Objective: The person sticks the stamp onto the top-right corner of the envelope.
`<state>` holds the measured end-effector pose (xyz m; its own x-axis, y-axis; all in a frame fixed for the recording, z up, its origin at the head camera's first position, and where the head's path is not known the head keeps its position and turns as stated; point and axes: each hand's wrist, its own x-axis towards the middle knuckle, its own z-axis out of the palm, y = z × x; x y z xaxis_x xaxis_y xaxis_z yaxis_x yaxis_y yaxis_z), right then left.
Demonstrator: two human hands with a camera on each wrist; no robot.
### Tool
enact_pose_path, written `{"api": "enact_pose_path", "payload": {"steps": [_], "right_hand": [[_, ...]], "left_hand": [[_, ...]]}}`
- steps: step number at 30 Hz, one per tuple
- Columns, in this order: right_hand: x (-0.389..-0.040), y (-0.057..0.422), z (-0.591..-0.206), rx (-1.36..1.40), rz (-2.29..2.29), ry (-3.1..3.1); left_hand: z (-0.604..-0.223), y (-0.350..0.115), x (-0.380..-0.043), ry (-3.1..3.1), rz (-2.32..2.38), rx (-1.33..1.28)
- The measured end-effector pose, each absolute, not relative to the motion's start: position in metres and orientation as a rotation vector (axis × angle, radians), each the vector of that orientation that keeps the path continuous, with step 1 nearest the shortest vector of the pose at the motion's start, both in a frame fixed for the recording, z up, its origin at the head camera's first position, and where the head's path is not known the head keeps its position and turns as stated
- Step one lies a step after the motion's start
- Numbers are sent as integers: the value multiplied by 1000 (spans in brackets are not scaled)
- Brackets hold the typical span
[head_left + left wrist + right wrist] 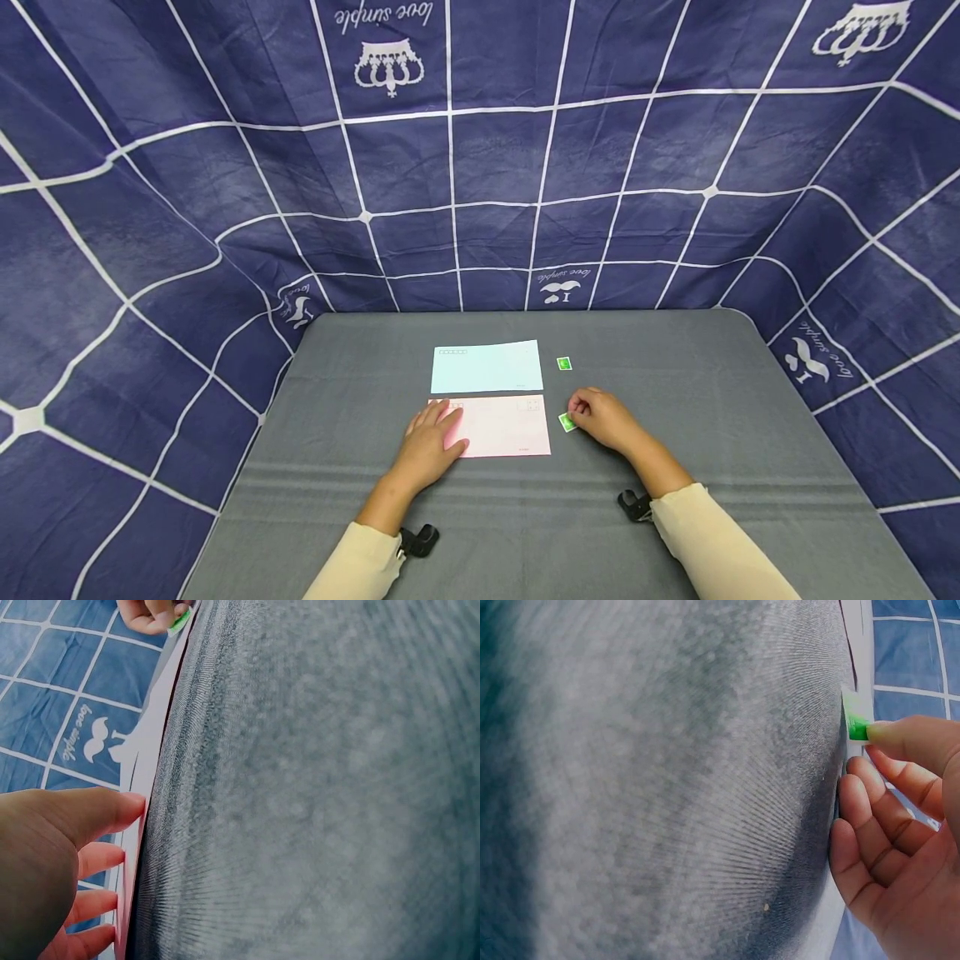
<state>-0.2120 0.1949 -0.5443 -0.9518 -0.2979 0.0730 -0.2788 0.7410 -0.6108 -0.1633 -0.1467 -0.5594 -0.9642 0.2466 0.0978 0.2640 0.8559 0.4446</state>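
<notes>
A pink envelope (502, 429) lies on the grey table, and my left hand (430, 443) rests on its left end with fingers spread. In the left wrist view the thumb and fingertips of the left hand (67, 862) touch the envelope's surface. To the right of the envelope, my right hand (603, 417) pinches a small green postage stamp (567, 422) with a white border. The right wrist view shows the stamp (856, 720) between thumb and index finger, its near corner covered, the other fingers curled below.
A light blue envelope (487, 368) lies just beyond the pink one. Another green stamp (564, 363) lies to its right. Grey cloth covers the table (675, 358). A dark blue curtain (495, 158) with white grid lines surrounds the back and sides.
</notes>
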Motion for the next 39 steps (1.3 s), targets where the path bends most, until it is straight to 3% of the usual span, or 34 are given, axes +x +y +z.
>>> {"api": "enact_pose_path", "payload": {"steps": [39], "right_hand": [[-221, 163, -538, -388, -1268, 2805]], "left_hand": [[-555, -142, -162, -3028, -744, -418]]}}
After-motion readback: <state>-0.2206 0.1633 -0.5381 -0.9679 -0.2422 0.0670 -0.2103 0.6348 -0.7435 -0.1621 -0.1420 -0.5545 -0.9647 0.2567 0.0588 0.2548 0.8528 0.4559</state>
